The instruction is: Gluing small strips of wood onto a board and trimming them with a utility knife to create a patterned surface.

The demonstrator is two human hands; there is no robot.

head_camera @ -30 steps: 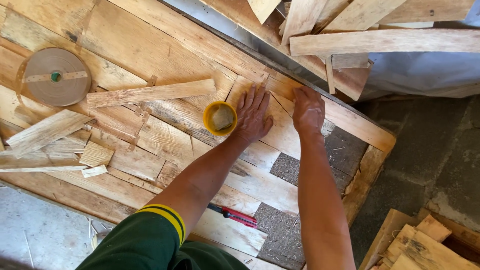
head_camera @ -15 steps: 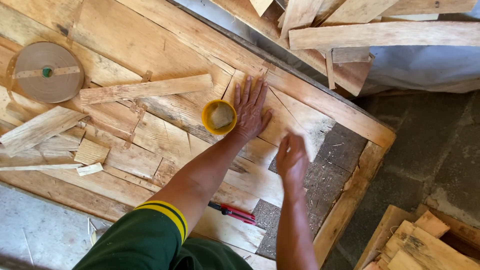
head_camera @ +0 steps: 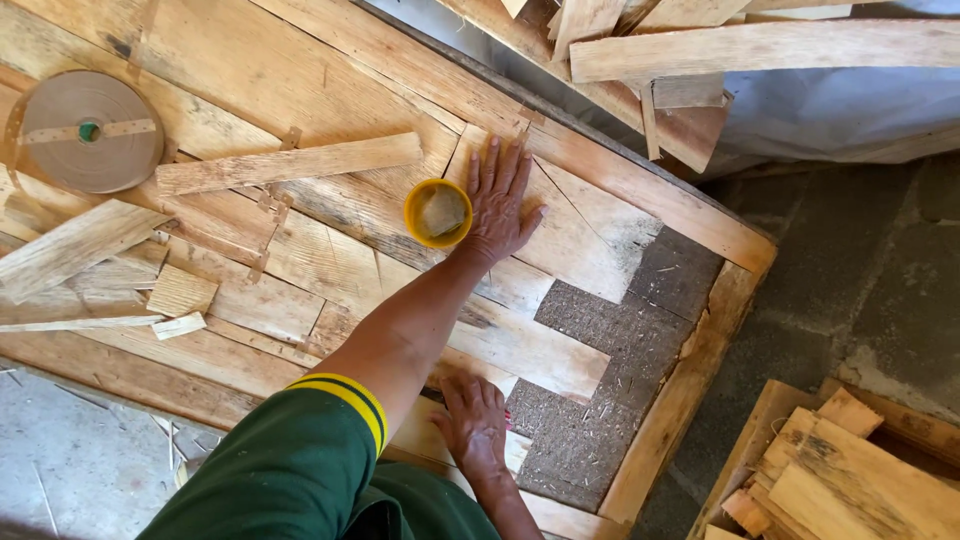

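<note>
Right hand (head_camera: 472, 425) moved from mid-panel down to near edge, lying flat, grip open, holding nothing. Left hand (head_camera: 500, 200) unchanged, palm flat on veneer sheet (head_camera: 570, 225), grip open, just beside yellow cup (head_camera: 437, 212). Loose wood strip (head_camera: 290, 163) left of cup; tape roll (head_camera: 88, 131) well apart. Red tool under right hand largely hidden

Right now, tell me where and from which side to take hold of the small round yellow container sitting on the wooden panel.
Grip the small round yellow container by its rim, coming from above and from its left. It stands upright with its mouth open upward, so the rim is exposed. The left hand lies flat on the wooden panel close against its right side, blocking that approach; the boards on its left are bare.
</note>
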